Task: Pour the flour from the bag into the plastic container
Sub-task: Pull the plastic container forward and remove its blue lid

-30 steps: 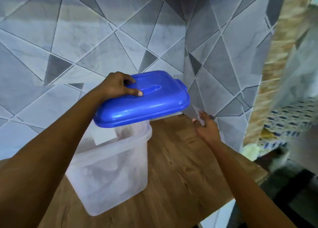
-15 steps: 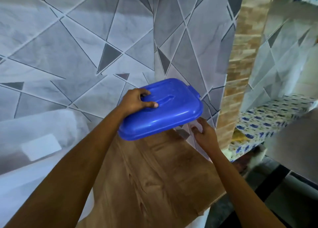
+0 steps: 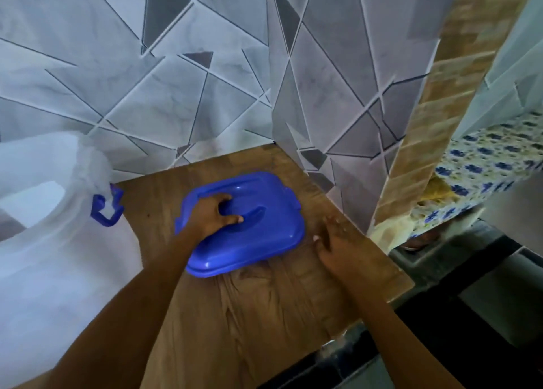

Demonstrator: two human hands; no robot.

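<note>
Wooden counter (image 3: 264,315) bears the blue lid (image 3: 258,236), gripped by left hand (image 3: 213,216); right hand (image 3: 338,244) lies open, empty

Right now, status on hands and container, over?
Left hand gripping lid, lid on counter. Right hand flat, empty. Container open. No flour bag visible.

The lid (image 3: 249,227) is a glossy bright blue. The plastic container (image 3: 58,241) is milky, translucent white with a blue clip (image 3: 105,209) at its rim. The desk (image 3: 264,315) shows brown wood grain. The wall (image 3: 176,80) carries grey marbled triangles outlined in pale lines. A cloth (image 3: 493,165) at far right has blue flowers on white.
</note>
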